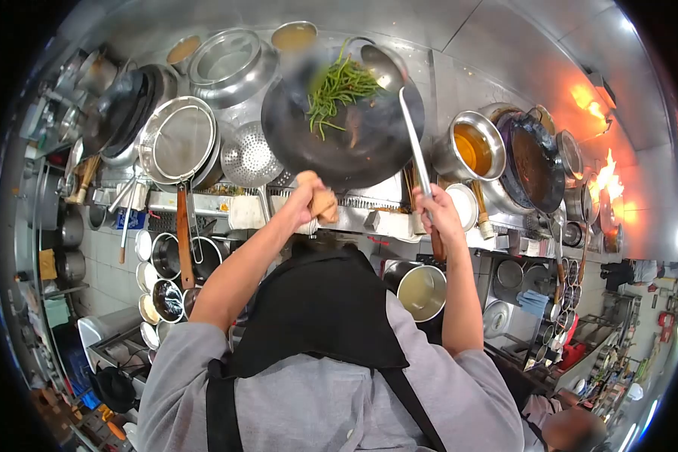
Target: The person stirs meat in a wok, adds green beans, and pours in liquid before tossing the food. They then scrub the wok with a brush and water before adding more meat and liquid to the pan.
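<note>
A round, dark wok (346, 135), its inner surface blackened and smooth, is being gripped by the left hand (309, 197), which is being kept closed around a folded tan cloth (325, 205) wrapped over the wok's near edge. Inside the wok, toward its far side, a loose tangle of long, thin green beans (339, 87) is being held. A long, straight metal ladle (416, 162), shiny along its shaft, is being clasped by the right hand (437, 215), which is being kept shut around its lower handle; the ladle's bowl is being rested at the wok's far rim. One perforated steel colander (250, 156), dome-shaped and dotted with holes, is being kept just left of the wok, and one fine wire-mesh strainer (178, 141) with a wooden handle is being kept beside it. One cylindrical steel pot (468, 148) of amber liquid is being kept to the right of the wok. Orange flames (609, 181) are being thrown up at the far right.
</note>
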The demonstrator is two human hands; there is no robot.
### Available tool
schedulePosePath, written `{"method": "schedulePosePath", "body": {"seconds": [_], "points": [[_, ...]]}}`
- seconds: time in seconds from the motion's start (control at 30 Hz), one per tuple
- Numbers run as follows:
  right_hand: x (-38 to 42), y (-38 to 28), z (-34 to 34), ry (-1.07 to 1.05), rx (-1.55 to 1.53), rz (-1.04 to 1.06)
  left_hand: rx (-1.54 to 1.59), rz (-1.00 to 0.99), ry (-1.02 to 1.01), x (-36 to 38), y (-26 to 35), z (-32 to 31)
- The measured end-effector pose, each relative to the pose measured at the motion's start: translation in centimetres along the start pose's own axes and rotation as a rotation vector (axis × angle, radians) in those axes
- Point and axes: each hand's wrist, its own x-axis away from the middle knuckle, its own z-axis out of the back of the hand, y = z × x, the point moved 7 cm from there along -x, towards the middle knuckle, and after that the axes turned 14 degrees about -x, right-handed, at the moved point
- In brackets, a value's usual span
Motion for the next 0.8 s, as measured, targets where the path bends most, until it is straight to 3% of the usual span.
{"method": "schedulePosePath", "body": {"seconds": [0.03,0.13,0.27,0.37,0.43,0.6,0.73,0.8], "points": [[1.2,-0.9,-0.7,-0.003,-0.042,-0.044,-0.037,-0.055,-0.073,-1.1,1.0,-0.2],[0.4,-2.6,-0.9,0.155,-0.003,0.034,-0.183,-0.115,0.150,1.2,5.2,-2.4],[-2.5,0.2,1.5,0.293,0.370,0.070,-0.509,-0.602,0.514,3.7,2.9,0.5],[-1.5,4.3,-1.8,-0.046,-0.346,-0.384,-0.450,-0.475,0.415,5.7,4.8,-1.0],[0.4,5.9,-5.6,-0.157,-0.523,-0.469,-0.280,-0.246,0.241,3.6,5.9,-0.7],[6.9,7.5,-10.6,-0.021,-0.788,-0.538,-0.049,0.108,-0.017,4.3,0.8,1.1],[6.5,9.2,-9.3,-0.174,-0.986,-0.516,-0.001,0.135,0.062,6.9,-1.0,-0.2],[5.8,9.9,-8.3,-0.147,-0.938,-0.513,0.000,0.087,0.064,5.7,-1.9,0.5]]}}
